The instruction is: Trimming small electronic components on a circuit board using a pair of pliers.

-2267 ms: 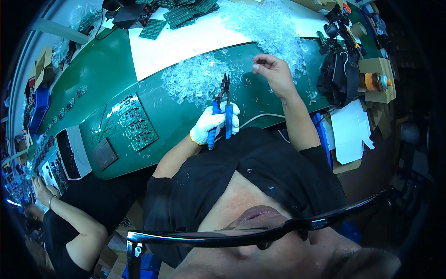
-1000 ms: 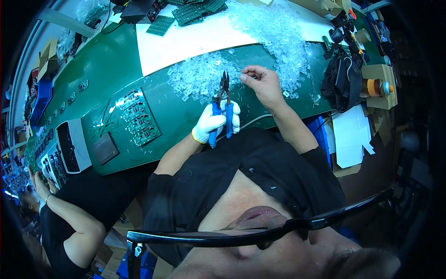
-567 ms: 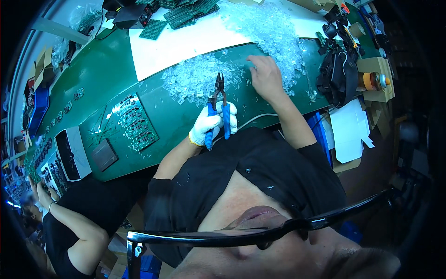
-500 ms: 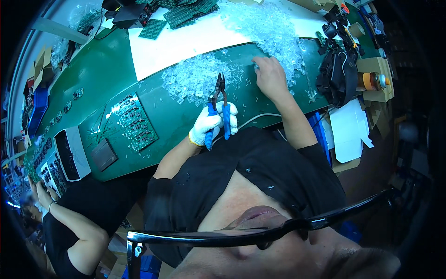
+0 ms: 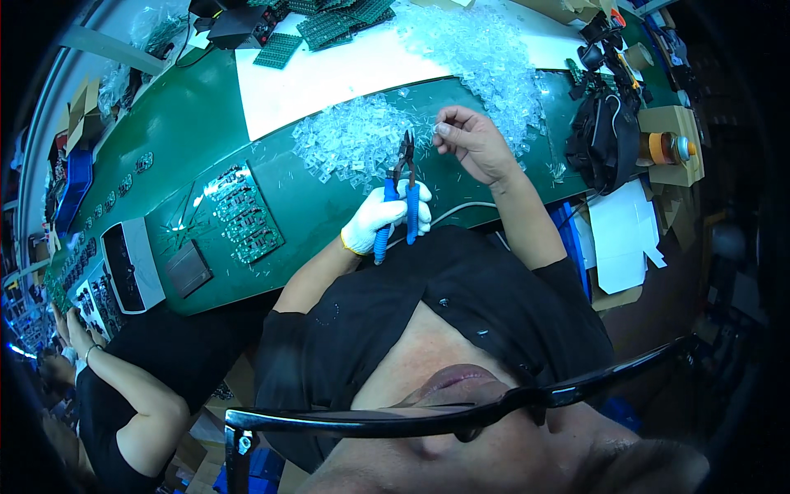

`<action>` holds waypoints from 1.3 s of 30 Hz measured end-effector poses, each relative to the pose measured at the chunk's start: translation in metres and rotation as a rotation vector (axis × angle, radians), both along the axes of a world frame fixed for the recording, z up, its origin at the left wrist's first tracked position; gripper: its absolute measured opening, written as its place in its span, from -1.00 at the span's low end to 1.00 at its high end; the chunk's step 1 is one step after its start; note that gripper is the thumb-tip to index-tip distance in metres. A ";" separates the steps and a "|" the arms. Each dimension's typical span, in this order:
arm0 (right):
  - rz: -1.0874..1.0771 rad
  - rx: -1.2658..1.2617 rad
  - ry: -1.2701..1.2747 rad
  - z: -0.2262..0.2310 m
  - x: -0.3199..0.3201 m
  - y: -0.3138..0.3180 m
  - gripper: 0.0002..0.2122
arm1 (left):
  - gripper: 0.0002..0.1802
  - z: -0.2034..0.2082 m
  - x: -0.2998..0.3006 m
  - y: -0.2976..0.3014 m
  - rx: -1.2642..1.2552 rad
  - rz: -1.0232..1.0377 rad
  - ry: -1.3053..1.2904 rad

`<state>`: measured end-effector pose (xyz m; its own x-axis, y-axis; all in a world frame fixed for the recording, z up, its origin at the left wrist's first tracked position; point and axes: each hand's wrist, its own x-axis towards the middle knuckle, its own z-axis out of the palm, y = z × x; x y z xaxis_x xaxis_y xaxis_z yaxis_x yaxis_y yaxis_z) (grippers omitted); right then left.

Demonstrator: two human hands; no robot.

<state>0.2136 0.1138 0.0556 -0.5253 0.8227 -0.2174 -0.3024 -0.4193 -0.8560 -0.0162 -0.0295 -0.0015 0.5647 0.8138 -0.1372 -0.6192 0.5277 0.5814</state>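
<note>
My left hand (image 5: 368, 224), in a white knit glove, is wrapped round a pair of side cutters (image 5: 401, 170) with blue-sleeved handles. Their dark jaws point away from me, above the near edge of the table. Just right of the jaws is my bare right hand (image 5: 484, 151), its thumb and forefinger pinched together on a small clear plastic piece (image 5: 437, 129). The piece is apart from the jaws. Left of the cutters lies a heap of small clear plastic pieces (image 5: 344, 138); thin clear offcuts are scattered around the jaw tips.
A larger heap of clear pieces (image 5: 485, 62) spreads over white sheeting (image 5: 288, 90). Circuit boards (image 5: 245, 216) lie at left, near a grey-white device (image 5: 133, 267). A black bag (image 5: 605, 140) and a jar (image 5: 661, 148) stand at right. Another person's arm (image 5: 132, 383) is at lower left.
My right hand has moved left and turned toward the cutters, its fingers now pinched on a small clear piece. The cutters sit slightly farther right in view.
</note>
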 end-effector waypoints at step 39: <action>0.106 0.725 -0.626 0.002 -0.046 -0.019 -0.60 | -0.16 0.003 -0.001 -0.005 0.052 0.050 -0.082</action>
